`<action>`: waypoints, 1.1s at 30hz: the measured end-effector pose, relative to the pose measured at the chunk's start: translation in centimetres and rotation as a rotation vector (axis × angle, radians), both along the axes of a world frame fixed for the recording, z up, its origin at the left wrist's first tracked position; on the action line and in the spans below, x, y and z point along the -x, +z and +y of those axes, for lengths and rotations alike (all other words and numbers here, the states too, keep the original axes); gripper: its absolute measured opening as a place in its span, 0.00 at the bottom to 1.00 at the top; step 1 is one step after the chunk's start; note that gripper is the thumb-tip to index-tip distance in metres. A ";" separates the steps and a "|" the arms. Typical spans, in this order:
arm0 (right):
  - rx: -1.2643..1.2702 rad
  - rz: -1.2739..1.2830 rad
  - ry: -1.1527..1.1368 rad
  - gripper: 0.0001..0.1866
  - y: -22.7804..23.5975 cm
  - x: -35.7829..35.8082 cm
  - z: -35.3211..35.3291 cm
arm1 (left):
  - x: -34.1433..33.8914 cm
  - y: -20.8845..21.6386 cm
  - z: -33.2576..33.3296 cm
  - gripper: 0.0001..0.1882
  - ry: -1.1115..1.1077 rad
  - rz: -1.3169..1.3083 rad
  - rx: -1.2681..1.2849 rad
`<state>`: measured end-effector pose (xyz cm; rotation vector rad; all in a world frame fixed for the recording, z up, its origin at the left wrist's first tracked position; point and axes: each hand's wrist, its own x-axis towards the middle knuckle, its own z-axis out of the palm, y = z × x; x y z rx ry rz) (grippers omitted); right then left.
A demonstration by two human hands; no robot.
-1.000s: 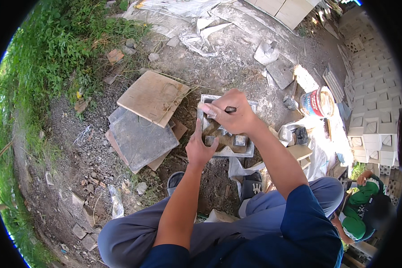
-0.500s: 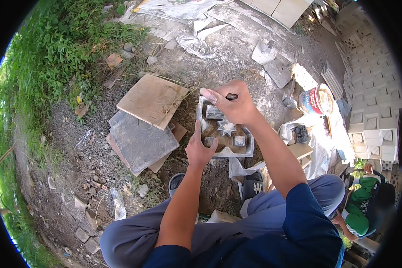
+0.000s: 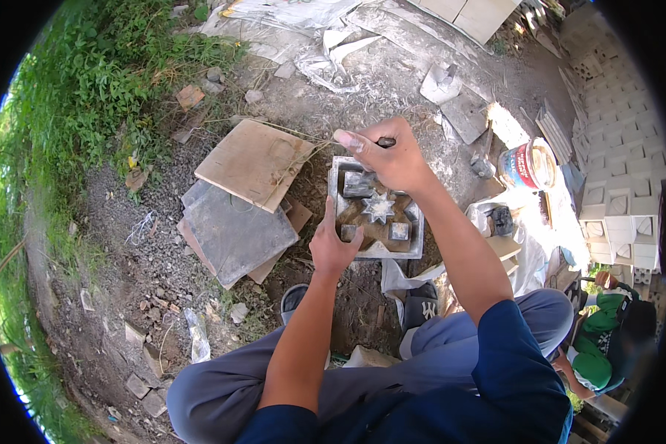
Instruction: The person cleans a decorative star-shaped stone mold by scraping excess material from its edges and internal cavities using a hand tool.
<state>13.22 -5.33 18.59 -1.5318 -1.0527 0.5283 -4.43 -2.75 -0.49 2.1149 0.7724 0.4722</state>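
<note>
On the ground before me lies a square grey mould point(image 3: 392, 254) with a star-shaped core point(image 3: 378, 208) and several small blocks inside. My left hand point(image 3: 335, 246) grips its left side near the front corner, index finger stretched along the outer wall and thumb bent over the inside. Above the mould's far part, my right hand point(image 3: 394, 157) is closed round a tool with a dark handle point(image 3: 385, 141). Only the butt of that handle shows; the fist hides the rest. Brown, sandy material lies between the blocks.
Left of the mould lie stacked boards, a tan one point(image 3: 251, 163) over a grey one point(image 3: 237, 233). To the right stand a paint bucket point(image 3: 522, 167) and pale patterned blocks point(image 3: 621, 163) in a wall-like stack. Another person point(image 3: 603, 333) in green sits at the lower right.
The right hand has shifted very slightly down over the mould, still closed on the handle. The left hand keeps its place. The whole view has moved a little.
</note>
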 end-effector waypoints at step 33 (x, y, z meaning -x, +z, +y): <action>-0.224 0.152 -0.376 0.28 4.1 4.9 1.1 | 0.2 -0.3 -0.1 0.53 0.018 -0.005 -0.016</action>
